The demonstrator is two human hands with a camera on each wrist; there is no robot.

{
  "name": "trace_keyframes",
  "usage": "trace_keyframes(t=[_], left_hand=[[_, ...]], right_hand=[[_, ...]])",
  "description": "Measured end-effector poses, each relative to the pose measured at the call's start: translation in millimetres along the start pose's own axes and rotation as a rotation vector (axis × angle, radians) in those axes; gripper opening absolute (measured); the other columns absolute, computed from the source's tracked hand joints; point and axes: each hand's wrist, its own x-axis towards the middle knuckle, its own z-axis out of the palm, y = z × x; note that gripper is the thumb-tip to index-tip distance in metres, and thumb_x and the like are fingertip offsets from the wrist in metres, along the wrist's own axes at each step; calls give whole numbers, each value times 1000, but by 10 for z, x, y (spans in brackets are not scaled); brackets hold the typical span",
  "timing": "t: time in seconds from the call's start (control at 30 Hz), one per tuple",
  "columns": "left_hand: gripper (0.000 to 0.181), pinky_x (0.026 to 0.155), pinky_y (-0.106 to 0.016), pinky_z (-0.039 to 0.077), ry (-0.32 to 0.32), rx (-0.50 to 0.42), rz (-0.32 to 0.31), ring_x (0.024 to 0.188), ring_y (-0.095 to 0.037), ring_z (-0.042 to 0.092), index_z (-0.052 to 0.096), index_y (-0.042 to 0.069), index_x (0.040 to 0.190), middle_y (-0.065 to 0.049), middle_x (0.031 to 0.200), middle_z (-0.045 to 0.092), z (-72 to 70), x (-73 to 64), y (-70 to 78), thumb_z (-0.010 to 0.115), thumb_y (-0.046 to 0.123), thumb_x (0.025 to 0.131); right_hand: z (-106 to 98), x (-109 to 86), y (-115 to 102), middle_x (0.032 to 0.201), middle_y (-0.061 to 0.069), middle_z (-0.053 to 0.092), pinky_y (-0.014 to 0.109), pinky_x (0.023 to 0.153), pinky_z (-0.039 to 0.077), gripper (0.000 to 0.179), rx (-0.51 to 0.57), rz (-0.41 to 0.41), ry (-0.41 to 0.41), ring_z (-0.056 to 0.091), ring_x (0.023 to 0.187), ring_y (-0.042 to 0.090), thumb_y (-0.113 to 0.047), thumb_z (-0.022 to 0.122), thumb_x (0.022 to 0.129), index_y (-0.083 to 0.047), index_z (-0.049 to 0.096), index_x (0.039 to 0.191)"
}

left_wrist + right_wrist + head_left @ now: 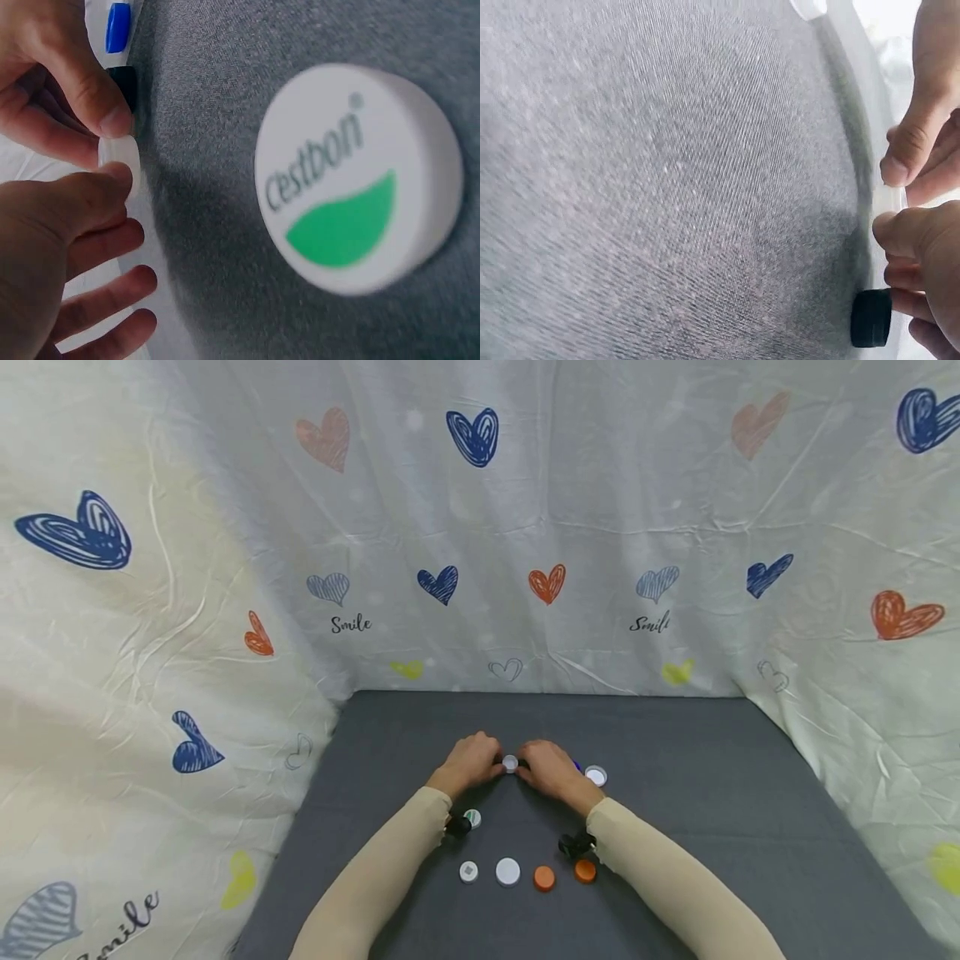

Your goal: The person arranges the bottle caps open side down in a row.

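While our left hand [471, 762] pinches a pale cap [510, 763] | our right hand [553, 768] pinches it too | black cap [871, 319] near right hand

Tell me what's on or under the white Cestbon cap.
The Cestbon cap has dark lettering and a green shape on top. It lies on a gray surface, so its underside is hidden.

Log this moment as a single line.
left hand, right hand: both pinch translucent white round plastic cap | near right hand: black round plastic cap | on grey cloth: green-marked white round plastic cap
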Motion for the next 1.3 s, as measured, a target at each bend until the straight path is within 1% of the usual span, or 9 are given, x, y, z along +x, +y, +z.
trace_keyframes(t=[0.07, 0.2, 0.4, 0.57, 0.77, 0.97, 1.07, 1.2, 1.3], left_hand=[[14, 64, -36, 54, 13, 2, 17, 73, -12, 64, 78, 24, 96, 4, 89, 72, -20, -32, -3, 73, 36, 92], [13, 65, -35, 55, 71, 4, 55, 75, -12, 66, 78, 25, 97, 6, 89, 73, -73, -113, -3, 74, 36, 92], [18, 74, -36, 58, 163, 16, 96, 86, -13, 70, 79, 25, 105, 6, 96, 76, -197, -243, 23, 73, 36, 92], [24, 80, -36, 57, 228, 21, 137, 93, -14, 68, 78, 23, 110, 6, 102, 76, -293, -345, 67, 72, 38, 93], [26, 81, -33, 56, 321, 3, 197, 94, -13, 67, 76, 22, 112, 7, 105, 75, -367, -485, 122, 72, 39, 93], [28, 80, -32, 56, 413, -29, 273, 94, -12, 66, 76, 20, 115, 7, 109, 75, -452, -642, 207, 74, 36, 92], [30, 80, -30, 57, 455, -38, 305, 94, -11, 67, 76, 19, 115, 5, 110, 75, -498, -715, 247, 76, 35, 90], [31, 82, -29, 56, 485, -66, 333, 96, -11, 67, 75, 18, 117, 4, 111, 75, -545, -803, 293, 77, 33, 90], [31, 83, -30, 56, 504, -94, 362, 97, -11, 67, 75, 17, 117, 4, 112, 75, -539, -856, 315, 77, 32, 90]], right_hand=[[-24, -26, -18, 98, 3, 73, 44, 84, 55, 12, 1, -14, 18, 69, 93, 24, -18, 76, 89, -11, 76, 100], [-87, -69, -54, 103, 5, 74, 44, 88, 55, 13, 11, -41, 63, 69, 98, 24, -18, 76, 89, -10, 77, 100], [-204, -124, -86, 110, 4, 74, 43, 93, 54, 19, 20, -54, 115, 68, 107, 23, -21, 75, 91, -10, 77, 107], [-336, -193, -151, 111, 2, 73, 41, 90, 55, 23, 11, -67, 177, 68, 106, 21, -25, 76, 90, -12, 76, 109], [-502, -299, -266, 114, 4, 72, 42, 89, 56, 26, 13, -98, 239, 68, 107, 23, -25, 78, 89, -11, 76, 111], [-627, -435, -353, 116, 6, 72, 42, 88, 56, 28, 80, -138, 306, 67, 107, 23, -22, 80, 87, -9, 76, 112], [-689, -502, -398, 117, 6, 71, 43, 90, 55, 29, 120, -148, 321, 66, 109, 23, -22, 79, 88, -9, 75, 113], [-743, -585, -459, 120, 4, 70, 43, 93, 54, 34, 144, -145, 334, 65, 113, 22, -22, 81, 86, -10, 74, 118], [-742, -657, -501, 120, 4, 70, 44, 95, 54, 38, 159, -151, 357, 64, 113, 22, -20, 82, 84, -9, 73, 119]])
